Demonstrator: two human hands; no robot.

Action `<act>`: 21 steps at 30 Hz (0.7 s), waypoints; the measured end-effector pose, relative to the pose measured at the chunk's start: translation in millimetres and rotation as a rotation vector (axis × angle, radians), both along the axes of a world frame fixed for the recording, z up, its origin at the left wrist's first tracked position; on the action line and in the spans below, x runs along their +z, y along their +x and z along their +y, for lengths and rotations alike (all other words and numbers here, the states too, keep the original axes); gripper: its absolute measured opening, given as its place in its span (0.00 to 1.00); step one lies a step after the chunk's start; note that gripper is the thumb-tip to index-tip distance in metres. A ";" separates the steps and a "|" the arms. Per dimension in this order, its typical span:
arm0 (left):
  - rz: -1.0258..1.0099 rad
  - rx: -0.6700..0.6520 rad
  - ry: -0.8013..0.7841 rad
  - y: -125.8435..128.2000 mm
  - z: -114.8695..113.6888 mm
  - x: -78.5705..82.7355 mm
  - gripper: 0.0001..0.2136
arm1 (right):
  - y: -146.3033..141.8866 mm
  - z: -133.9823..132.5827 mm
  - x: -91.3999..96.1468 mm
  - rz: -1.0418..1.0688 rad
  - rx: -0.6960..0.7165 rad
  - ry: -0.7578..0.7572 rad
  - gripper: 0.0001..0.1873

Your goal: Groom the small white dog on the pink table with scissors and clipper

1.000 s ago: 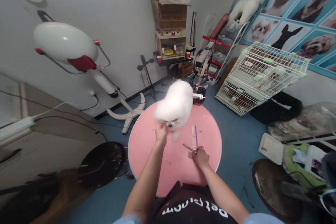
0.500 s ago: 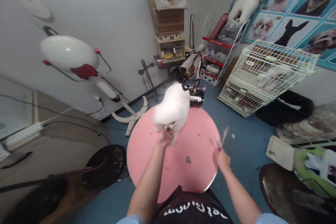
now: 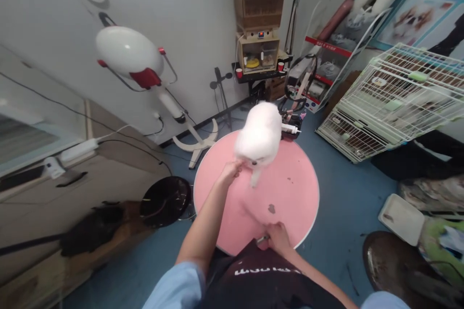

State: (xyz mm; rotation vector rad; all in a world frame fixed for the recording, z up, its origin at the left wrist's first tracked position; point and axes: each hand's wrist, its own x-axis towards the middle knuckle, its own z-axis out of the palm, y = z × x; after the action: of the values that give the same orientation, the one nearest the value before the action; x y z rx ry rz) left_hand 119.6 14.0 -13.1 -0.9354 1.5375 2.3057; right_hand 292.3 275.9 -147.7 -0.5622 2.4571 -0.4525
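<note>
Hands, two, bare.
Left hand [image 3: 232, 172]: fingers curled, touching the dog's muzzle at its left; whether this grip closes on fur cannot be told.
Right hand [image 3: 279, 237]: low over the near part of the desk, grip clenched around one slim metal tool [image 3: 262, 239], too blurred to name further.

Dog [image 3: 259, 131], one: white, dense fluffy coat, rounded head; at the far side of the desk, facing near.

Desk [image 3: 300, 186], one: circular, smooth pink top, pale rim. One larger grey patch [image 3: 271, 208] and a few smaller flecks mark the surface.

Apron [image 3: 268, 285], one: black cloth, white lettering. Sleeves, two, light blue.

Nozzle bottle [image 3: 289, 128], one: white, slender tip; lying just beside the dog, at its right.

Stand dryer [image 3: 128, 50], one: glossy white egg-shaped head, red fittings; far left.

Stools, two: one black, round, shiny seat [image 3: 165, 202] at left; one dark brown, worn round seat [image 3: 380, 256] at near right.

Carton [image 3: 263, 7], one: brown cardboard, clear plastic film on top; far.

Cups, two: red, small; one left [image 3: 239, 73], one right [image 3: 281, 66], below the carton.

Crates [image 3: 418, 76], two, stacked: pale wire mesh, light-green clips; right.
</note>
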 end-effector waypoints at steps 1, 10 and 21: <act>0.010 0.008 -0.044 5.3 -13.5 -1.6 0.07 | 5.6 -16.7 -1.6 -0.005 0.050 -0.031 0.28; 0.113 0.168 -0.329 40.6 -181.2 -18.8 0.10 | 26.8 -119.6 0.4 0.053 -0.053 -0.030 0.18; 0.172 -0.003 -0.513 -75.1 -194.8 -39.1 0.09 | 218.2 -58.6 1.5 0.082 -1.333 0.426 0.21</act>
State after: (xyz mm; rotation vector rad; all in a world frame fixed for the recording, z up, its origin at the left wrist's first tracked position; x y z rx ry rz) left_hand 44.5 -180.7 -52.3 -0.8472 2.2641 2.0674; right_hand 510.4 217.3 -146.2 1.3216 2.5559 -0.3410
